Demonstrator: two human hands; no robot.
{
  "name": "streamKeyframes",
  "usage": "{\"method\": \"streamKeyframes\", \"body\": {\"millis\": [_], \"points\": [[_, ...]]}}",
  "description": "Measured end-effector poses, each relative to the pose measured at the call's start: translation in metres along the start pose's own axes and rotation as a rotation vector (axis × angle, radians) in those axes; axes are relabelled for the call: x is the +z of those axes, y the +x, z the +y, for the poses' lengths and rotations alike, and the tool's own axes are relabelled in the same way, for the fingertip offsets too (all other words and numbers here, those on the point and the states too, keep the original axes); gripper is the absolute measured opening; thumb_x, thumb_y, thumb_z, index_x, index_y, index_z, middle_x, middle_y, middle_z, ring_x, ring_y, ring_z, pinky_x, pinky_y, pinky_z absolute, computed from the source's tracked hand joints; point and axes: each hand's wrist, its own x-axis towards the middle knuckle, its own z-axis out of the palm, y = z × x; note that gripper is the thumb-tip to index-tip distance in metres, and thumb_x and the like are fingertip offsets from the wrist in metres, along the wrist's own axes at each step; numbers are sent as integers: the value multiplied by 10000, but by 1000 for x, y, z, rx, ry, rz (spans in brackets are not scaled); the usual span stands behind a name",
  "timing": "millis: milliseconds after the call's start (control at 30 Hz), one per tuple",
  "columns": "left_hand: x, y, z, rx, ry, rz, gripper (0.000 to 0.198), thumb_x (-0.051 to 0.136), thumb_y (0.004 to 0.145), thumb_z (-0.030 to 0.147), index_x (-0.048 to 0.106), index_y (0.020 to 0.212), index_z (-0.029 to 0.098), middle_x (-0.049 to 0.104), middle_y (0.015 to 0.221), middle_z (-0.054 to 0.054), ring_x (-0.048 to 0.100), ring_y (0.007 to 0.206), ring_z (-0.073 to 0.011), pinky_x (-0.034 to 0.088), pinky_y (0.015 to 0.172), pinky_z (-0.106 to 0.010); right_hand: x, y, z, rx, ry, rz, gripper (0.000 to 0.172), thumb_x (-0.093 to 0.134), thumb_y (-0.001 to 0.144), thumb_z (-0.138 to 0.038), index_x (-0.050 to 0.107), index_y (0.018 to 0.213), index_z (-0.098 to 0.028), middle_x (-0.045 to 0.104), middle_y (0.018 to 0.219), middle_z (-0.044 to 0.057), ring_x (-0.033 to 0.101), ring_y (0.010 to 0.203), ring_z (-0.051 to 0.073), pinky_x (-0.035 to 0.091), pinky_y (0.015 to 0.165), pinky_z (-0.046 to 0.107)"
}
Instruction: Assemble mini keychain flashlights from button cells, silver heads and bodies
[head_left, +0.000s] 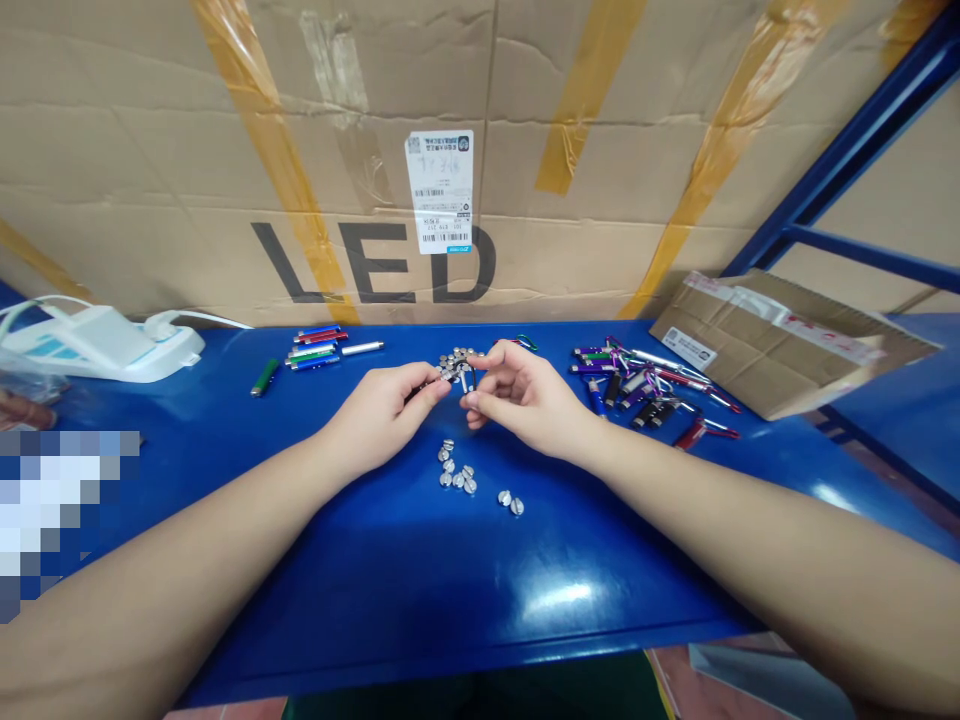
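Note:
Near the far middle of the table, my left hand is closed on a slim black tube, mostly hidden by the fingers. My right hand pinches a small black carabiner, its fingers and thumb on the loop's right side. The carabiner meets the tube's end between the two hands; whether they are joined I cannot tell. Behind the fingers lies a pile of small silver discs. Several more silver discs with slotted faces are scattered nearer to me, two of them off to the right.
Coloured tubes and a lone green one lie at left. Tubes with carabiners are heaped at right beside an open cardboard box. A white power strip stands far left, near another person's hand. A large carton backs the table.

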Motion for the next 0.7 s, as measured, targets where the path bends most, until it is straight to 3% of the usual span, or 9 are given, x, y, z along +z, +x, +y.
{"method": "streamKeyframes", "body": {"millis": [200, 400, 567, 700], "points": [[-7, 1, -2, 45, 61, 4, 369, 488, 1027, 463, 679, 891, 178, 654, 741, 5, 575, 679, -154, 410, 659, -278, -7, -1, -8, -33, -118, 2, 315, 715, 818, -187, 562, 1091, -225, 663, 718, -48, 703, 669, 151, 576, 691, 311], [-13, -2, -6, 27, 57, -51, 354, 548, 1001, 496, 732, 1023, 194, 752, 910, -23, 649, 775, -179, 451, 699, -284, -25, 1, -17, -45, -288, 84, 178, 678, 784, -232, 660, 954, -180, 654, 692, -17, 630, 613, 144, 515, 644, 304], [-13, -3, -7, 8, 37, -127, 356, 544, 997, 500, 734, 1000, 199, 718, 779, -4, 618, 691, -171, 446, 657, -282, -45, 2, -27, -139, -538, 237, 154, 589, 744, -217, 698, 845, -177, 655, 718, 8, 556, 605, 140, 425, 572, 279], [-12, -2, -10, 11, 25, -146, 321, 550, 995, 473, 727, 963, 207, 746, 850, -13, 655, 756, -183, 473, 704, -289, -69, 1, -39, -176, -733, 369, 193, 507, 775, -185, 692, 832, -187, 619, 667, 3, 545, 599, 151, 413, 590, 290]]}}
